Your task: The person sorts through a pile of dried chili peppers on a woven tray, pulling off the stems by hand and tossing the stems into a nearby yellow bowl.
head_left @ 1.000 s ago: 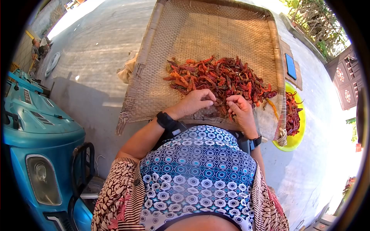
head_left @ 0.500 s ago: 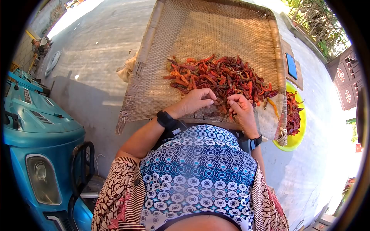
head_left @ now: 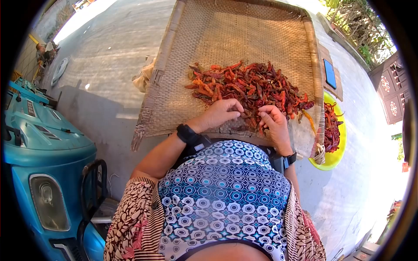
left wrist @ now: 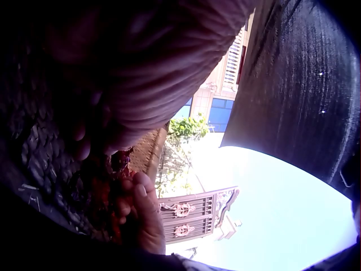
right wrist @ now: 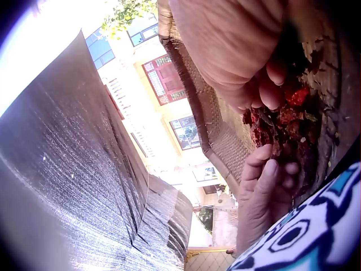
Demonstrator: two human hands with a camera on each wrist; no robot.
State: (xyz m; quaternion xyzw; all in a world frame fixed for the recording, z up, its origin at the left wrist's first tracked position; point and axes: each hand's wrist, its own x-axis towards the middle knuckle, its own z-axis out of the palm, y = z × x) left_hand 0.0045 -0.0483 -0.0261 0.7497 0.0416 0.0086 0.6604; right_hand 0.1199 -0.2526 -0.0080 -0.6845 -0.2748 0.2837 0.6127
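Over the near edge of a heap of dried red chilies (head_left: 257,85), the two hands face each other, fingertips a short gap apart. The left hand (head_left: 217,115) has its thumb and forefinger brought together on a small brownish chili (head_left: 249,114). From the other side the right hand (head_left: 275,126) pinches at the same chili with curled fingers. In the right wrist view the left hand (right wrist: 260,189) is below the right hand (right wrist: 231,48), with dark red chilies between them. The left wrist view is dark; the right hand (left wrist: 146,212) shows beside chilies there.
The heap lies in a large woven tray (head_left: 209,30) with a raised rim. To its right are a yellow basin (head_left: 341,150) of chilies and a phone (head_left: 329,74) on a board. A teal vehicle (head_left: 52,148) stands at the left, and a person (head_left: 42,53) is far off.
The right hand's fingertips have shifted very slightly up and to the right. The left hand stays nearly still, and the heap looks the same.
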